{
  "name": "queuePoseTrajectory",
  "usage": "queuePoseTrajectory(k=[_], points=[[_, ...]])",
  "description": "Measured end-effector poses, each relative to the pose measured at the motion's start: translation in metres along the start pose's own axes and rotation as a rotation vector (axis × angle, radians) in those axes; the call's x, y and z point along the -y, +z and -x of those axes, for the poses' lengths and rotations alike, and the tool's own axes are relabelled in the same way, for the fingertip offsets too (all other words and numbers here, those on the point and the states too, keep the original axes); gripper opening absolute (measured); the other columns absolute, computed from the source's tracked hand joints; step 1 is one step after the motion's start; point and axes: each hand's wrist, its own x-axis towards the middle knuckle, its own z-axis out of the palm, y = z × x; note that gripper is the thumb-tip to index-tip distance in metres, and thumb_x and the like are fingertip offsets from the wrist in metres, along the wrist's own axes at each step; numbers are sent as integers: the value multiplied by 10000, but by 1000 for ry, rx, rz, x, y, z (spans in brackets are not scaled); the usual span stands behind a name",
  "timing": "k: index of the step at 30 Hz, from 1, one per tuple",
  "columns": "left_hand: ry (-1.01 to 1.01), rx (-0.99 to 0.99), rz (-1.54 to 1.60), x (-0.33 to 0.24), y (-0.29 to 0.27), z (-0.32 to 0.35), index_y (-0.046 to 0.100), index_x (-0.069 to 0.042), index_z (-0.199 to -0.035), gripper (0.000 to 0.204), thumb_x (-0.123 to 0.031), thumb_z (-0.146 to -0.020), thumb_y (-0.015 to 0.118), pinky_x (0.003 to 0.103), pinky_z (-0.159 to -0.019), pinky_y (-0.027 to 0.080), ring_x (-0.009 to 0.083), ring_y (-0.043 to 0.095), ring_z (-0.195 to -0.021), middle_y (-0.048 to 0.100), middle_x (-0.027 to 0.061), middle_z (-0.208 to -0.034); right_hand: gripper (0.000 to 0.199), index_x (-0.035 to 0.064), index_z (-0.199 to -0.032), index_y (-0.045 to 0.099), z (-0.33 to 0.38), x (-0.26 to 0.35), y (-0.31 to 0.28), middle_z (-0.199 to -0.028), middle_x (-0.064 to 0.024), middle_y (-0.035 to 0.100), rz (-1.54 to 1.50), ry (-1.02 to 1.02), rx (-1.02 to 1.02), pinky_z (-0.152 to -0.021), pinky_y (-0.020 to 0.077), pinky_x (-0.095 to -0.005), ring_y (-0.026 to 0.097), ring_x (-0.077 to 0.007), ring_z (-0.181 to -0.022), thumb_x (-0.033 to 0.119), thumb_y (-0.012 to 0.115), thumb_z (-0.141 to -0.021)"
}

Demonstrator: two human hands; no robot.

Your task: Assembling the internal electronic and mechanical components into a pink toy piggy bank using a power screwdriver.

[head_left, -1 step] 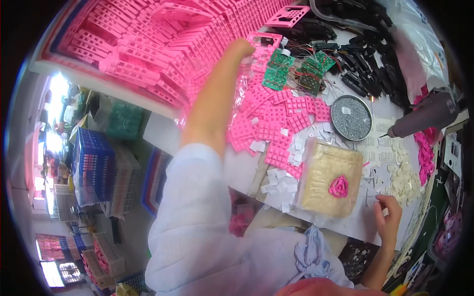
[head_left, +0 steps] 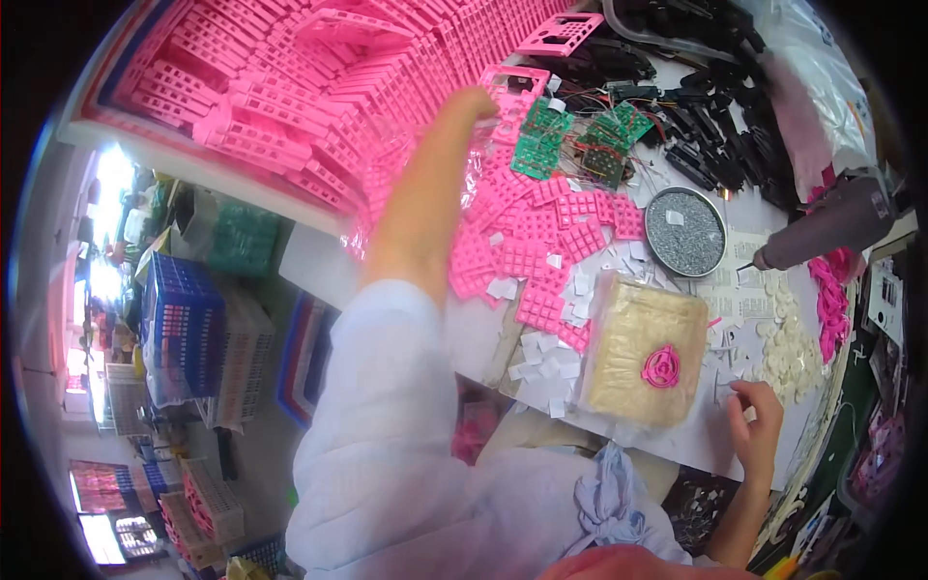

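My left arm reaches far across the bench. My left hand (head_left: 471, 104) is beside a pink plastic housing (head_left: 522, 81) with cut-out windows, and its fingers are hidden behind the back of the hand. Close by are green circuit boards (head_left: 541, 140) with thin wires. Below them spreads a heap of pink keypads (head_left: 532, 227). My right hand (head_left: 759, 420) rests at the near right edge of the bench, fingers loosely bent and thumb apart, with nothing seen in it. Near it lies a wrapped tan pad (head_left: 628, 362) with a pink ring-shaped part (head_left: 661, 366) on top.
A large crate of stacked pink housings (head_left: 280, 87) fills the far left. A round tin of grey granules (head_left: 685, 232), an electric screwdriver (head_left: 831, 227), black plastic parts (head_left: 715, 135), small white paper pieces (head_left: 546, 362) and cream discs (head_left: 788, 348) occupy the right and middle.
My left hand has drawn back slightly toward me beside the pink housing. The view has shifted a little. My right hand stays at the bench edge.
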Motion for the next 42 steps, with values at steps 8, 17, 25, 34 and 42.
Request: queuePoseTrajectory(k=[8, 17, 25, 34, 42], points=[[-402, -83, -64, -65, -2, 46, 728, -51, -1175, 465, -261, -760, 727, 428, -982, 531, 342, 694, -1106, 707, 226, -1169, 162, 15, -952, 699, -9, 14, 1, -739, -94, 612, 43, -117, 36, -612, 469, -341, 580, -235, -662, 21, 718, -791], [2, -498, 153, -30, -41, 43, 767, -113, -1046, 279, -224, -792, 732, 419, -844, 539, 347, 662, -1017, 683, 167, -1091, 135, 14, -927, 704, 2, 17, -3, -738, -98, 620, 20, -134, 37, -609, 478, -342, 597, -234, -670, 13, 722, -793], [1030, -1148, 226, -119, -113, 257, 791, -160, -970, 289, -44, -705, 776, 372, -690, 450, 198, 559, -859, 623, 19, -880, 469, 26, -1388, 522, -52, 41, 32, -1132, -118, 684, -1385, 397, 162, -845, 561, -348, 678, -210, -936, 229, 634, -980], [359, -251, 1165, -134, -13, 377, 363, -47, -1527, 653, -8, -924, 608, 389, -981, 512, 265, 598, -1140, 550, 140, -1327, 527, 35, -1458, 381, -57, 51, 45, -1054, -167, 708, -1387, 164, 276, -634, 596, -310, 700, -182, -695, 75, 612, -987], [227, 362, 1601, -193, 26, 408, 292, -20, -1556, 593, -34, -1016, 536, 374, -966, 535, 233, 611, -1181, 563, 148, -1353, 612, 64, -1508, 347, -27, 40, 58, -1067, -136, 718, -1228, 83, 59, -725, 583, -293, 703, -169, -763, 87, 647, -975]])
